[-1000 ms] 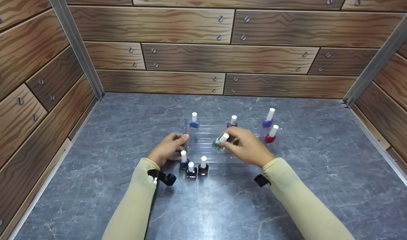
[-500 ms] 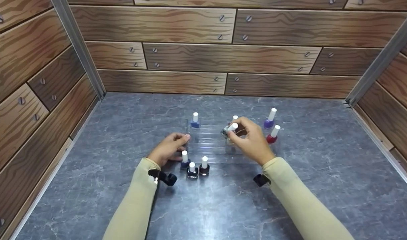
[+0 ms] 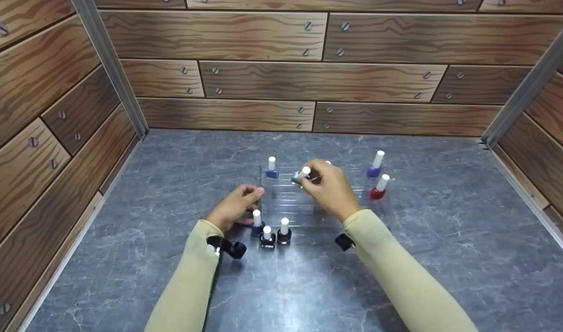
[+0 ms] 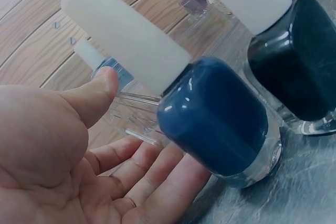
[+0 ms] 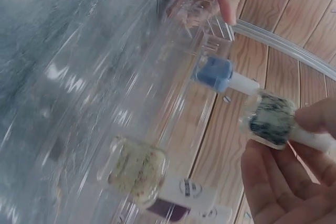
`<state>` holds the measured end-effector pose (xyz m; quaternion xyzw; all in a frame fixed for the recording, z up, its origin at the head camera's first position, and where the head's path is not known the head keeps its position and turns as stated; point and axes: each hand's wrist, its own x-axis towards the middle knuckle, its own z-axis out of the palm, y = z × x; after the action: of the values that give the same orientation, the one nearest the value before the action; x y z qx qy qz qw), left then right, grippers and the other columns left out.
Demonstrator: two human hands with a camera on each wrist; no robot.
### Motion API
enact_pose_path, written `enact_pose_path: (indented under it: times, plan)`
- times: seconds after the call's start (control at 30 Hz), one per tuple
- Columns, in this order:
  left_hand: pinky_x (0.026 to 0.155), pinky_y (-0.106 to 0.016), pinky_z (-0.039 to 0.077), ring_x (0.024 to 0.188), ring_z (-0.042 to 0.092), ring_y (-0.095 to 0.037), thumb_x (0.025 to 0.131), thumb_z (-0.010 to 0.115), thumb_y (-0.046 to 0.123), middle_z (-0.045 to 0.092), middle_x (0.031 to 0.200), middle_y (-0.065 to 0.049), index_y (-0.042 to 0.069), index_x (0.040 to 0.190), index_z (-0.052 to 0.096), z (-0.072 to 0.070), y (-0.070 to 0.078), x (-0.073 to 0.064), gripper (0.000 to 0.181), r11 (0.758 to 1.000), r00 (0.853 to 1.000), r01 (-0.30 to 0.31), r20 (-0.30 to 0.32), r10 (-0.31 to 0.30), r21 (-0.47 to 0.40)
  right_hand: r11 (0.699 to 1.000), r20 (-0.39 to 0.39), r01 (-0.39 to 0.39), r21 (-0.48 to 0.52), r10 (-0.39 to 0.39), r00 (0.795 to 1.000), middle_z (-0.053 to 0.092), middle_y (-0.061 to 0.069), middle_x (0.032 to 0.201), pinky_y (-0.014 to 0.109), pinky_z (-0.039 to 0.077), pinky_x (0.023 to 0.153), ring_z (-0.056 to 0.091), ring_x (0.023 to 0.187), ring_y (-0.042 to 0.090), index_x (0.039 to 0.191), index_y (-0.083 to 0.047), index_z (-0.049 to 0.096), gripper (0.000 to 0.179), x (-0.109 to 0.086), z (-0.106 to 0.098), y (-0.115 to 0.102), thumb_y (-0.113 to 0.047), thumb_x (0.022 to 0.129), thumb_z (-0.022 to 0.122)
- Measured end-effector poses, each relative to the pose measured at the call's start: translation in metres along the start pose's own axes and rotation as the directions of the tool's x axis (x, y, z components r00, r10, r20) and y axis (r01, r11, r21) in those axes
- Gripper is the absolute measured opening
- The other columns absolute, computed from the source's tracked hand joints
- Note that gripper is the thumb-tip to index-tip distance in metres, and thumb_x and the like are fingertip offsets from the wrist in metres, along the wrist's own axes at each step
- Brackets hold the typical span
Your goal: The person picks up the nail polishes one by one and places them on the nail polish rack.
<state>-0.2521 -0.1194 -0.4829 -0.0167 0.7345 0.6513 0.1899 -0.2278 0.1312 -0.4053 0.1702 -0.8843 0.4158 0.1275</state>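
- The step in hand looked like filling the clear acrylic rack point(image 3: 286, 198), which spread beneath and left of the right hand point(image 3: 328, 188); the next move seemingly called for lowering the held bottle near the light-blue nail polish point(image 3: 272, 173), left of that hand.
- The right hand was nearly closed, thumb and fingers pinching a dark-flecked nail polish bottle point(image 5: 270, 120) near its white cap point(image 3: 305, 171), tilted above the rack.
- The left hand point(image 3: 233, 206) lay loosely open, touching the rack's end.
- A dark-blue nail polish point(image 4: 215, 116) stood just beside the left fingers.
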Motion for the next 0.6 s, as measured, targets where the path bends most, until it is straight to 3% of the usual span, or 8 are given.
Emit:
enact_pose_path:
  times: [0.6]
  plan:
    - [0.071, -0.035, 0.062, 0.107, 0.057, -0.025, 0.103, 0.064, 0.039, 0.056, 0.124, -0.013, 0.011, 0.128, 0.055, -0.001, 0.000, 0.001, 0.039, 1.000, 1.000, -0.005, 0.001, 0.005, -0.018, 0.982, 0.185, 0.054, -0.179, -0.021, 0.983, 0.069, 0.007, 0.104, 0.038, 0.059, 0.089, 0.067, 0.097, 0.024, 0.103, -0.008, 0.071, 0.013, 0.020, 0.036, -0.005, -0.012, 0.093, 0.077]
